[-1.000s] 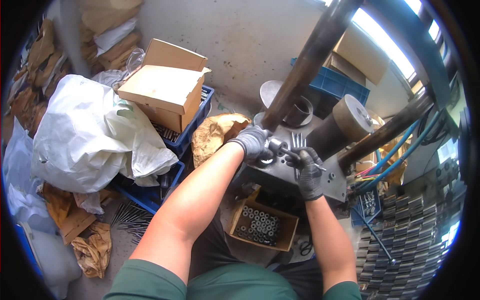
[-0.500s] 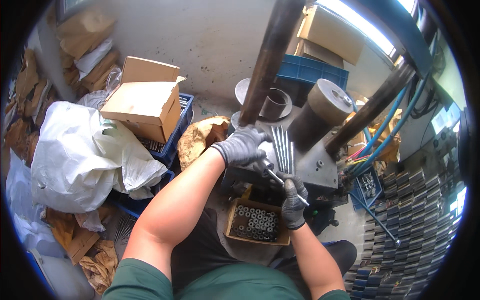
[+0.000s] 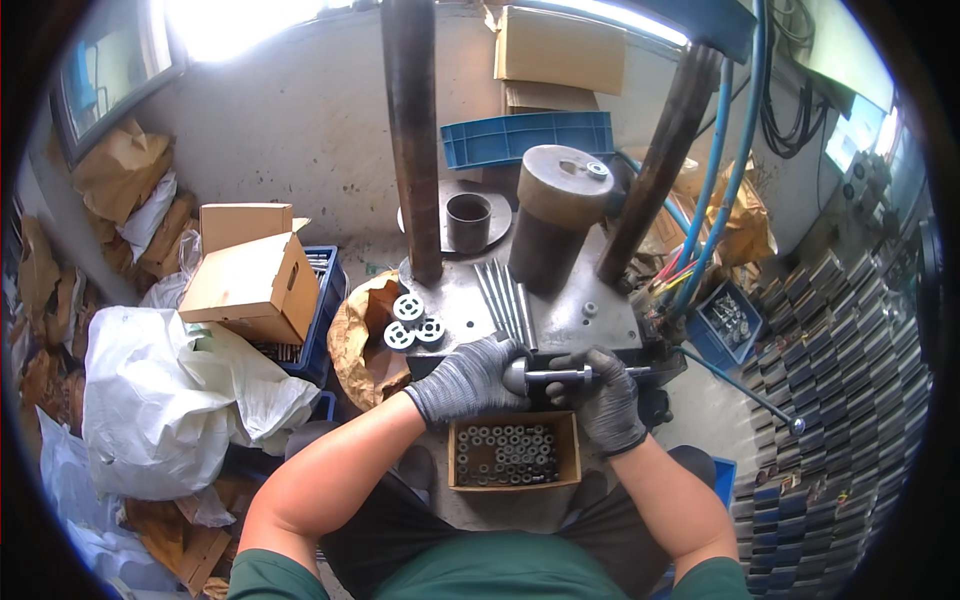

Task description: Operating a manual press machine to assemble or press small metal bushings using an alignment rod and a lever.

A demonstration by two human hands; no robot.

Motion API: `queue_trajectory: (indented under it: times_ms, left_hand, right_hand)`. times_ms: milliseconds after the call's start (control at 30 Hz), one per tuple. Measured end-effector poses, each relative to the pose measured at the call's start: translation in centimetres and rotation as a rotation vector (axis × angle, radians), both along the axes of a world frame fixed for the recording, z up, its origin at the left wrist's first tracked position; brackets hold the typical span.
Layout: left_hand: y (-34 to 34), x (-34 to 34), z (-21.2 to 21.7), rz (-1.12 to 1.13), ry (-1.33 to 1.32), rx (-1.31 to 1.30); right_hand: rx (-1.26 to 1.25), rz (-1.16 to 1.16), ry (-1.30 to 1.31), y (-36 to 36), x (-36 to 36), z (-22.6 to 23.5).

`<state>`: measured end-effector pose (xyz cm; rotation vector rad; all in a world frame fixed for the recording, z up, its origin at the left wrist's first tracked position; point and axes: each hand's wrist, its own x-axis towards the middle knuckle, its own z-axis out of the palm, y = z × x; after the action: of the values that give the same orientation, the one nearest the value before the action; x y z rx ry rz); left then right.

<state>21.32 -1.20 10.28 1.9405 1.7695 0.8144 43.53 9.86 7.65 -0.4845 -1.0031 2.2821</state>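
Both my hands wear grey work gloves. At the front edge of the metal press bed (image 3: pixel 585 325), they hold one metal rod (image 3: pixel 560 376) roughly level. My left hand (image 3: pixel 470 375) closes about the rounded head at its left end; some of its fingers are hidden. My right hand (image 3: pixel 605 400) grips the shaft farther right, whose thin tip sticks out past the fingers. Just beyond lie several slim metal rods (image 3: pixel 507 305), side by side on the bed. Three pale round discs with holes (image 3: pixel 407 307) sit left of them. Below my hands stands a cardboard box (image 3: pixel 456 462) of small metal rings.
Two dark upright columns (image 3: pixel 412 150) and a thick steel cylinder (image 3: pixel 555 220) rise from the bed. A brown paper bag (image 3: pixel 350 340), a carton (image 3: pixel 250 290) and a white sack (image 3: pixel 160 400) crowd the left. Blue hoses (image 3: pixel 715 190) and stacked metal parts (image 3: pixel 830 420) are at right.
The rod has swung from slanting down to the right to nearly level, with both hands still on it. The whole view has shifted, bringing the pale discs into sight.
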Motion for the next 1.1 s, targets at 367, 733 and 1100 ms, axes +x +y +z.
queue_trajectory:
  times_ms: [367,733,1100]
  left_hand:
    - [-0.7,5.2,-1.0,-0.089,-0.407,-0.267]
    - [0.3,4.7,-3.9,-0.069,-0.732,-0.184]
    - [1.0,5.7,-3.1,-0.181,-0.646,-0.161]
  right_hand:
    - [0.344,0.015,-0.033,-0.7,5.9,0.7]
    - [0.101,-0.265,0.025,-0.2,8.8,1.8]
    - [0.203,-0.153,-0.099,-1.5,7.9,2.0]
